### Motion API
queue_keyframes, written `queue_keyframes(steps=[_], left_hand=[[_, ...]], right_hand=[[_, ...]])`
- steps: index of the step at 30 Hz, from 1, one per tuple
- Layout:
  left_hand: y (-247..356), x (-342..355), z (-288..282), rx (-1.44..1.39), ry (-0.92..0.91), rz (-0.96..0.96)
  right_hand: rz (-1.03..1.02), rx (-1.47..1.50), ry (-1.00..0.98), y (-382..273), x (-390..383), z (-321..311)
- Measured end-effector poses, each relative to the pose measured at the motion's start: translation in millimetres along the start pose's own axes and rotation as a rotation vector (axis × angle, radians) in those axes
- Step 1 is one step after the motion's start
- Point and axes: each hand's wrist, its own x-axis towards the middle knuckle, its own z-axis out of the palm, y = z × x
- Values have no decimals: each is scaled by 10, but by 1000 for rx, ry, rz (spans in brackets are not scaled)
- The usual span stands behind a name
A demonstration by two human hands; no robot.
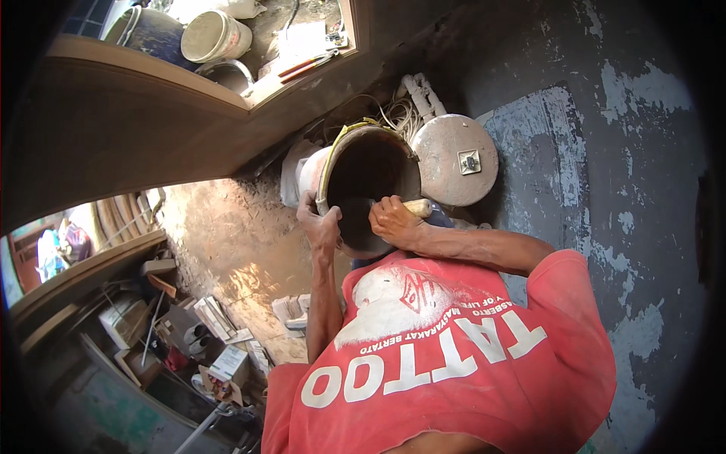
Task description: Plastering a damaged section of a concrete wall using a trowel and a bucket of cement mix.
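Left hand (pixel 322 225) holds the bucket (pixel 310 175), crowded by round drum (pixel 442 155) and cable (pixel 405 119).

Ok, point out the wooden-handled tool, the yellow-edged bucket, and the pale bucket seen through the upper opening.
Wooden-handled tool (pixel 418 207): head view, exposed end of its handle.
Yellow-edged bucket (pixel 372 160): head view, inner wall.
Pale bucket (pixel 237 38): head view, outer side wall.

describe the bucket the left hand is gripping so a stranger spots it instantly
Find the red shirt filling the lower middle, then go up to the left hand. It grips the near-left rim of the bucket. Unlike the closed, round, pale container just to its right, this one gapes open and dark, with yellow edging on its left rim.
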Motion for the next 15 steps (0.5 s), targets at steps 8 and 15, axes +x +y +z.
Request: queue_keyframes(steps=[8, 15], left_hand=[[2, -145, 101, 0, 143, -21], [24, -116, 349, 1, 137, 89]], right_hand=[[100, -80, 285, 248, 149, 304], [208, 128, 315, 561, -241, 416]])
